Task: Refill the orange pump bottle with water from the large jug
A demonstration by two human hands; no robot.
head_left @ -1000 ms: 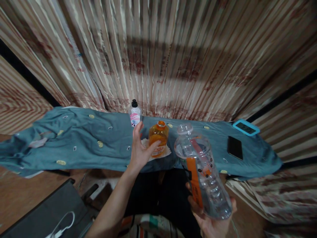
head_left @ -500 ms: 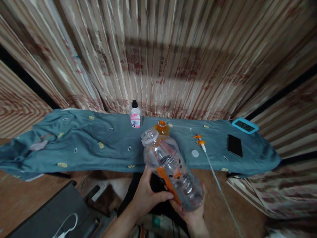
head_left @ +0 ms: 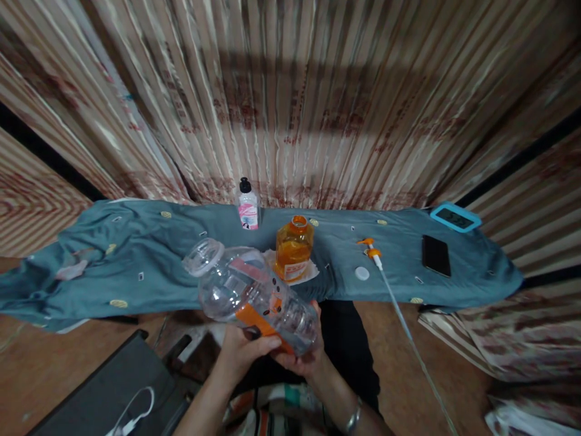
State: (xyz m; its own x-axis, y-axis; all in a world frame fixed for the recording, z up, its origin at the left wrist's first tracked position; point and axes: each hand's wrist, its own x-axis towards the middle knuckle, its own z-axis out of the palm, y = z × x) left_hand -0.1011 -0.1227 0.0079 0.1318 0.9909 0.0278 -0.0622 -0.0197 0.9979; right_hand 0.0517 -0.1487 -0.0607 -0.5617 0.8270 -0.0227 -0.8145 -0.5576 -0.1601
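Striped, pleated curtain (head_left: 318, 103) in beige and reddish brown across the whole back, dimly lit, crossed by a dark horizontal shadow band. Below it, a worktop under a rumpled teal cloth (head_left: 149, 260) dotted with small yellow motifs. Brown floor (head_left: 31, 369) underneath, with a dark grey case (head_left: 104, 393) at lower left.

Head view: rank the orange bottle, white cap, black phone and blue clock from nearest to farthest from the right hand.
From the right hand, under the clear bottle:
1. Orange bottle, just beyond, mid-cloth.
2. White cap, to the right.
3. Black phone, farther right.
4. Blue clock, far right corner.
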